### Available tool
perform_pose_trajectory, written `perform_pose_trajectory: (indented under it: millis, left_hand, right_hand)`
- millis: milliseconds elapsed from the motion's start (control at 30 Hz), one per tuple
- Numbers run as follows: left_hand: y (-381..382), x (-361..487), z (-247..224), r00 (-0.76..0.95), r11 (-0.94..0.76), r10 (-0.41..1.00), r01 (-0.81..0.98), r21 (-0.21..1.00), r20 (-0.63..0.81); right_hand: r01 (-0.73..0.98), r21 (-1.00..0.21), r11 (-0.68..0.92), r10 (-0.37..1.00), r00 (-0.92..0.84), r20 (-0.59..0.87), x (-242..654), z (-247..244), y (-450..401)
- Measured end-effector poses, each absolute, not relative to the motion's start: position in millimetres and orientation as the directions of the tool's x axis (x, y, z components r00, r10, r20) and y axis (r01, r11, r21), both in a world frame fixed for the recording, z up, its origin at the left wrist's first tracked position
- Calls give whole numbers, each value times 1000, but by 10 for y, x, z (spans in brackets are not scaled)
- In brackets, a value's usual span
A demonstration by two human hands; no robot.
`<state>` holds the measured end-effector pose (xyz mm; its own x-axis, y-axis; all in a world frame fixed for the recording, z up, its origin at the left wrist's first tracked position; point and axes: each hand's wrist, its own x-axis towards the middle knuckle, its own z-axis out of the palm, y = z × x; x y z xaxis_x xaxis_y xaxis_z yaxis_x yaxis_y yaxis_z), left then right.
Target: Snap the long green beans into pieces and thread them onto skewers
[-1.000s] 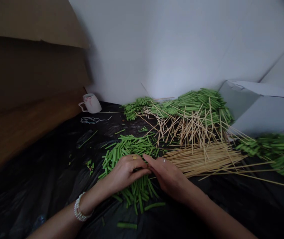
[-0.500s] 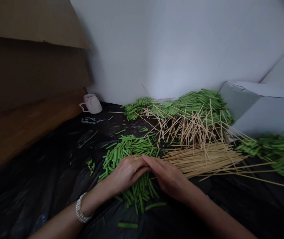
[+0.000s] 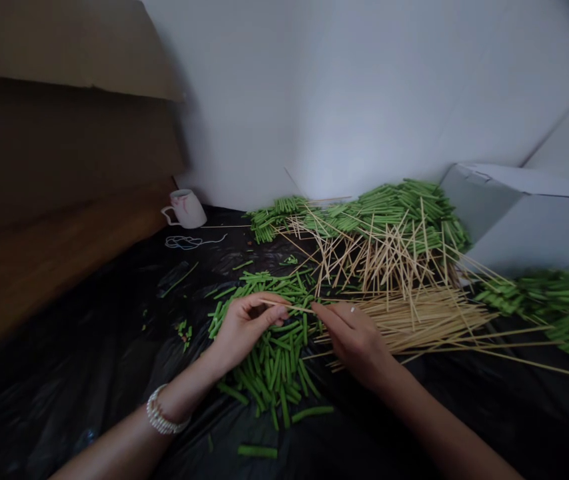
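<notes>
A thin wooden skewer (image 3: 300, 309) runs between my two hands, above a pile of cut green stalks (image 3: 282, 367). My left hand (image 3: 254, 323), with a beaded bracelet at its wrist, pinches the skewer between thumb and fingers. Closed fingertips of my right hand (image 3: 354, 333) hold the skewer's right end. That hand is beside a heap of loose skewers (image 3: 429, 313), and its thumb is mostly hidden.
Threaded green stalks on skewers (image 3: 404, 207) lie piled at the back, with more bundles (image 3: 564, 300) at the right. A mug (image 3: 187, 209) and string (image 3: 189, 242) rest back left. A white box (image 3: 529, 213) stands right, cardboard (image 3: 64, 133) left, over black plastic (image 3: 114, 373).
My hands have parted from where they touched, and the skewer now shows between them. The right hand has shifted a little to the right and the left hand slightly up and left.
</notes>
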<state>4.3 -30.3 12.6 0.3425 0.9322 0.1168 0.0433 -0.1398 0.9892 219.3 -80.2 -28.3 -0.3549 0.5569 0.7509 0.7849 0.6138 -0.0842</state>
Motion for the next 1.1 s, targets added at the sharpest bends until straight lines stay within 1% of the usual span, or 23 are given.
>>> perform_pose_trajectory:
  millis: [67,133,233,333,400,500,600,700,800,867,933,967,1000,1033,1100]
  left_hand:
    - [-274,25,124,296,-137,946,6,991,129]
    - [-220,-13,126,215,-146,965,-51,988,153]
    - [-119,-81,139,78,-151,983,-193,969,169]
    - [-37,-138,169,-37,-178,984,-311,934,176]
    - [-3,-169,193,-102,-219,975,-332,918,195]
    - [29,-207,219,-177,-290,953,-315,904,244]
    - [43,-227,224,-193,-326,942,-323,889,275]
    - [32,-219,221,-133,-325,945,-341,882,298]
    - [-13,-196,223,-60,-318,947,-329,889,317]
    - [-55,-179,220,0,-314,946,-246,917,324]
    - [-95,-164,202,94,-337,936,-45,941,340]
    - [-110,-157,185,159,-378,919,89,921,362]
    - [-122,-151,162,241,-443,888,220,869,391]
    - [-129,-147,133,336,-521,844,331,786,418]
    - [-132,-143,66,537,-674,728,452,584,426]
  right_hand:
    - [793,-75,605,561,-358,746,2207,-276,-796]
    - [805,-75,589,571,-349,743,2244,-263,-783]
    - [826,-78,559,591,-330,736,2289,-230,-777]
    - [830,-108,548,659,-348,667,2270,-191,-808]
    - [819,-114,562,697,-395,598,2228,-177,-842]
    - [797,-88,598,706,-472,528,2154,-178,-896]
    - [768,-75,636,690,-523,500,2103,-179,-935]
    - [748,-101,656,685,-535,495,2087,-168,-945]
    - [747,-95,658,653,-503,567,2094,-169,-927]
    - [746,-55,664,594,-482,644,2105,-179,-908]
    - [753,-13,658,544,-463,700,2120,-187,-890]
    - [760,3,650,529,-455,716,2130,-190,-882]
    - [770,19,638,518,-448,729,2143,-191,-874]
    - [780,39,624,508,-443,739,2159,-191,-866]
    - [799,85,596,489,-445,750,2193,-185,-852]
